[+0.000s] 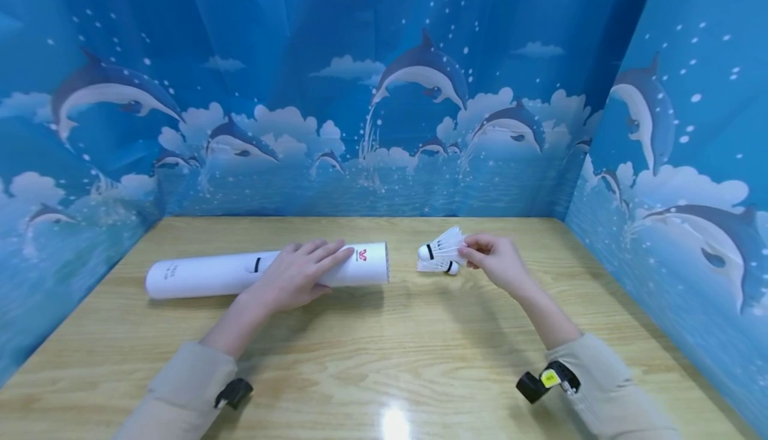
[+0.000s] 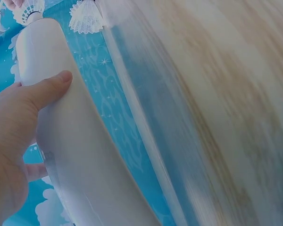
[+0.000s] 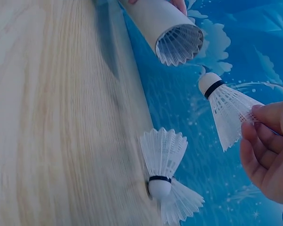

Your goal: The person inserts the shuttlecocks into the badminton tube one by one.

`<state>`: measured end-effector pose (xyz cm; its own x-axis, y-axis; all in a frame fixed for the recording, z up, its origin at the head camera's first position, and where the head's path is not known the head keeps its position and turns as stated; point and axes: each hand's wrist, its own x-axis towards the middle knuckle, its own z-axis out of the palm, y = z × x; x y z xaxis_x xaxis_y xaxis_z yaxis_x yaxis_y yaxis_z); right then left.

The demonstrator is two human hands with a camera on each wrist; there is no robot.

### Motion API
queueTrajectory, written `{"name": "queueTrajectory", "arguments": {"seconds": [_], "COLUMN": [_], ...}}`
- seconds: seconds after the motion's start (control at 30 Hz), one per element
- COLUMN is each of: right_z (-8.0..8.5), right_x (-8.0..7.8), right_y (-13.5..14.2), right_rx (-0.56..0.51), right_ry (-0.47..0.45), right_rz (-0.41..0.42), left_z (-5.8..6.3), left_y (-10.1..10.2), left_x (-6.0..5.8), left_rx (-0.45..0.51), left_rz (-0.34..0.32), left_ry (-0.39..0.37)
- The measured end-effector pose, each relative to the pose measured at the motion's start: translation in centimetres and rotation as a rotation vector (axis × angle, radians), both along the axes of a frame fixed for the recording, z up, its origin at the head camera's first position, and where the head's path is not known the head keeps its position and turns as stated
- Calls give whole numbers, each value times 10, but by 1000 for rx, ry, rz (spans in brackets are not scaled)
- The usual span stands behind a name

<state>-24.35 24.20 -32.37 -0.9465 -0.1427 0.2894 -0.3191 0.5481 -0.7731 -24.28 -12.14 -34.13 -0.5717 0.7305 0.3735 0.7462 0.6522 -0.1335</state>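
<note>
A long white shuttlecock tube (image 1: 207,276) lies on its side, its right end open. My left hand (image 1: 297,273) grips it near the middle; in the left wrist view the thumb (image 2: 54,89) lies across the near side. Inside the tube's mouth, a feathered skirt (image 3: 179,44) shows in the right wrist view. My right hand (image 1: 495,263) pinches a white shuttlecock (image 3: 228,110) by its skirt's edge. Its black-banded cork points toward the opening, a little apart from it. Below it, one shuttlecock (image 3: 162,153) lies on the table, with another (image 3: 181,202) partly hidden behind it.
The wooden table (image 1: 384,360) meets a blue dolphin-printed curtain (image 1: 288,113) at the back. A similar printed sheet (image 1: 690,180) runs along the right side. Each sleeve carries a black strapped camera.
</note>
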Motion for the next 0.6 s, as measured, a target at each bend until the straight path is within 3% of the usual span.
{"name": "queueTrajectory", "arguments": {"seconds": [0.6], "right_z": [-14], "right_x": [2], "right_y": [-52], "right_rx": [-69], "right_ry": [-80], "right_rz": [103], "left_z": [0], "left_y": [1], "left_x": [0], "left_rx": [-10], "left_rz": [4], "left_ry": [16]}}
